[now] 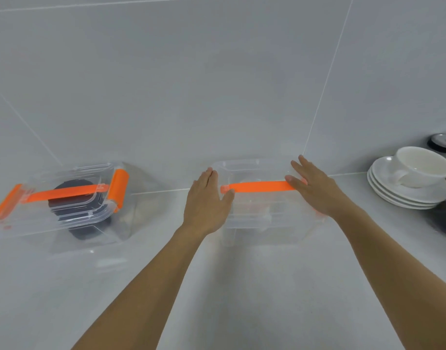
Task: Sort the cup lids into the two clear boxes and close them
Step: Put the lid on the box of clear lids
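Two clear boxes with orange handles stand on the pale counter against the tiled wall. The left box [73, 218] has its lid on, orange latches raised at both ends, and black cup lids [73, 195] inside. The right box [265, 213] also carries its lid, with an orange handle [260, 186] across the top; pale contents show faintly through it. My left hand [206, 200] lies flat on the lid's left end, fingers together. My right hand [315, 188] presses flat on the right end, fingers slightly spread, covering the handle's tip. Neither hand grips anything.
A stack of white saucers [404, 193] with a white cup [421, 165] on top stands at the right by the wall. Dark round items [441, 142] sit behind it. Bare counter lies in front of the boxes.
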{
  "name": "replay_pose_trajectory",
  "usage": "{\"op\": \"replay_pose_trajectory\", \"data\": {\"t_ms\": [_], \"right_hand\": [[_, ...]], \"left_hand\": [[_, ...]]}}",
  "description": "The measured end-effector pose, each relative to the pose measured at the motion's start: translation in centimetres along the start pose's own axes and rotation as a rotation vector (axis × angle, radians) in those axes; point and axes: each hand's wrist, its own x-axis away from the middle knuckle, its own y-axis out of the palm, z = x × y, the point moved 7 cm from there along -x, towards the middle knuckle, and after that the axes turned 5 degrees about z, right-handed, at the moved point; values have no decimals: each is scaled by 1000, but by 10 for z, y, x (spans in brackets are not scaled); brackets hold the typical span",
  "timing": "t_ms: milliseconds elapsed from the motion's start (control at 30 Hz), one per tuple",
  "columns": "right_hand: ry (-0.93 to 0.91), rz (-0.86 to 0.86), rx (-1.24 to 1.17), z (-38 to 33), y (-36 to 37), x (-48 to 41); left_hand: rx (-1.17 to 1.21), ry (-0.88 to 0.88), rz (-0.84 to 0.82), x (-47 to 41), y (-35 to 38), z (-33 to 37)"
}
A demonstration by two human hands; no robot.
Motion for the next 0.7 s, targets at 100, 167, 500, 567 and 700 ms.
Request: {"op": "replay_pose_trajectory", "data": {"t_ms": [100,167,500,567,700], "right_hand": [[-3,15,38,0,1,-2],[8,6,47,2,2,-1],[238,189,-400,19,-18,3],[424,159,-576,35,-14,12],[578,-103,-689,50,11,35]], "left_hand": [[-99,15,17,-1,-1,3],[-104,2,10,0,0,3],[196,-129,99,1,-13,-9],[477,-342,120,5,-11,-25],[822,-762,-61,25,15,-48]]}}
